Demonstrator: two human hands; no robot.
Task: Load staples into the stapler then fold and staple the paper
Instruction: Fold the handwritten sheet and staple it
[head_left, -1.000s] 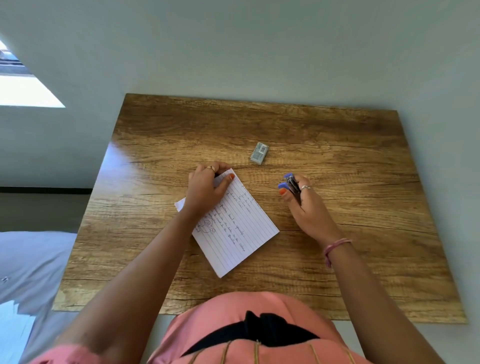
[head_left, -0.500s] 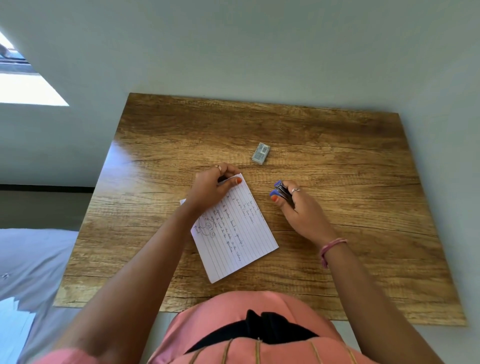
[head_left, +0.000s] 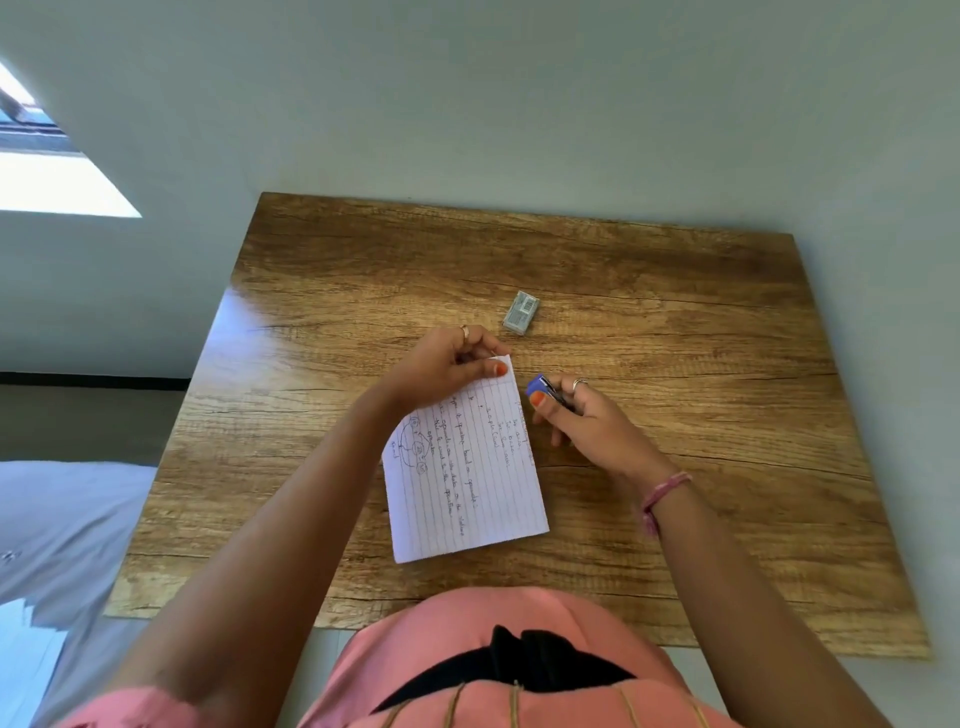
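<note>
A folded sheet of lined paper (head_left: 467, 478) with handwriting lies in the middle of the wooden table (head_left: 675, 312). My left hand (head_left: 441, 369) pinches its far top edge and lifts that edge a little. My right hand (head_left: 587, 421) is closed around a small blue stapler (head_left: 540, 387), whose blue tip pokes out just right of the paper's top right corner. Most of the stapler is hidden in my fist. A small grey staple box (head_left: 521, 312) rests on the table beyond both hands.
The table stands against a pale wall at its far edge. A grey bed or cushion (head_left: 57, 530) lies to the left, below table level. My pink top (head_left: 493, 670) fills the near edge of the view.
My left hand has turned the paper from slanted to nearly upright and raised its top edge. My right hand has carried the stapler left, close to the paper's top right corner.
</note>
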